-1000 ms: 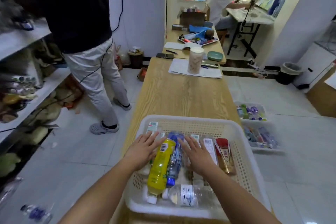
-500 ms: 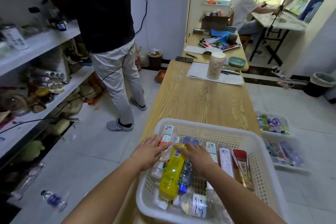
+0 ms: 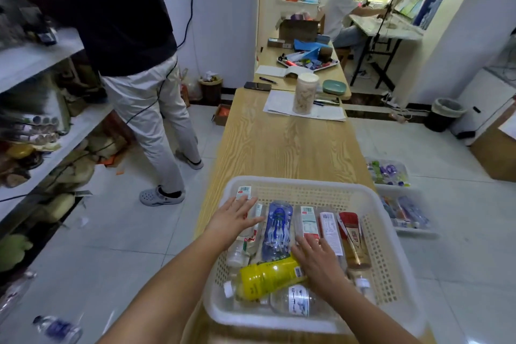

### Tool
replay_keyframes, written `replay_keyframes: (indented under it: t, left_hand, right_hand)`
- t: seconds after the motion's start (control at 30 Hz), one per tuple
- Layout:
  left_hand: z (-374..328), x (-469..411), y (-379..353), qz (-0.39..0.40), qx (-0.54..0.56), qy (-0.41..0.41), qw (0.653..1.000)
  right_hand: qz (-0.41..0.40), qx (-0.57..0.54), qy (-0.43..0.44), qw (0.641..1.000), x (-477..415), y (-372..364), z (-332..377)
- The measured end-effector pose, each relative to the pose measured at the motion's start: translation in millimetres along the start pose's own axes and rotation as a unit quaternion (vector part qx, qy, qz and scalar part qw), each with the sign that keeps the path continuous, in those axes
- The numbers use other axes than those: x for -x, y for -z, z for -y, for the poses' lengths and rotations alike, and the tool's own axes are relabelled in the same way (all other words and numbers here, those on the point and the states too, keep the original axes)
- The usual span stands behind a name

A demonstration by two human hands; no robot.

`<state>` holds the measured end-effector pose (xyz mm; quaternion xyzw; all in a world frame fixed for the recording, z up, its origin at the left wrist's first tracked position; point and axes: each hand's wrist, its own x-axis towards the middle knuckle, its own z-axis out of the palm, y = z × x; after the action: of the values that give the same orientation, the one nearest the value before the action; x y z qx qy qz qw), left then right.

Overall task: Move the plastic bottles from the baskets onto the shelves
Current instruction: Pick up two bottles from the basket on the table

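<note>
My left hand (image 3: 233, 219) and right hand (image 3: 317, 261) lie flat, fingers spread, gripping nothing, on the bottles (image 3: 276, 227) lying in the white basket (image 3: 307, 183), and the yellow bottle (image 3: 269, 278) at my right palm looks light but slick, so I'd probably grab round its labelled middle.
</note>
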<state>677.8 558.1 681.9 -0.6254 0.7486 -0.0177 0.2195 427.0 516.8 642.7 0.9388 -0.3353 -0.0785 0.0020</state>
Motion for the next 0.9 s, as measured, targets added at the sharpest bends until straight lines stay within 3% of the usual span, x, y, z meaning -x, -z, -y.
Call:
replay_keyframes:
  t: [0.1,0.23,0.37,0.47,0.53,0.6,0.63,0.7,0.8,0.9]
  left_hand:
    - [3.0,-3.4,-3.1,0.019,-0.044,-0.03,0.998]
    - [3.7,-5.1,-3.8,0.021,-0.014,-0.039,0.999]
    - [-4.4,-9.0,8.5,-0.019,0.129,0.011,0.991]
    - [-9.5,-15.5,30.8,-0.062,0.302,0.069,0.949]
    - [-6.8,-23.2,41.1,-0.078,0.447,0.134,0.881]
    - [3.1,-29.8,48.1,-0.065,0.619,0.183,0.761]
    - [8.1,-29.0,52.2,-0.066,0.699,0.195,0.685]
    - [14.3,-20.9,60.5,-0.07,0.801,0.179,0.567]
    - [14.3,-16.5,65.1,-0.027,0.843,0.145,0.517]
    - [8.4,-8.3,83.7,-0.034,0.882,0.109,0.458]
  right_hand:
    - [-0.015,-0.004,0.011,1.0,14.8,1.8,-7.6]
    - [-0.027,-0.005,-0.026,0.999,37.6,13.5,-38.3]
    - [-0.043,-0.021,-0.149,0.988,79.3,22.5,-69.3]
    - [-0.053,-0.115,-0.255,0.959,111.5,23.1,-74.7]
    - [-0.114,-0.17,-0.304,0.93,125.6,27.6,-66.2]
    - [-0.139,-0.246,-0.388,0.877,127.8,33.3,-53.4]
    - [-0.153,-0.288,-0.419,0.848,125.4,33.5,-48.4]
    - [-0.179,-0.379,-0.454,0.786,117.1,35.6,-41.7]
    - [-0.211,-0.561,-0.452,0.661,104.9,38.3,-40.8]
    - [-0.211,-0.744,-0.397,0.494,101.8,59.0,-27.0]
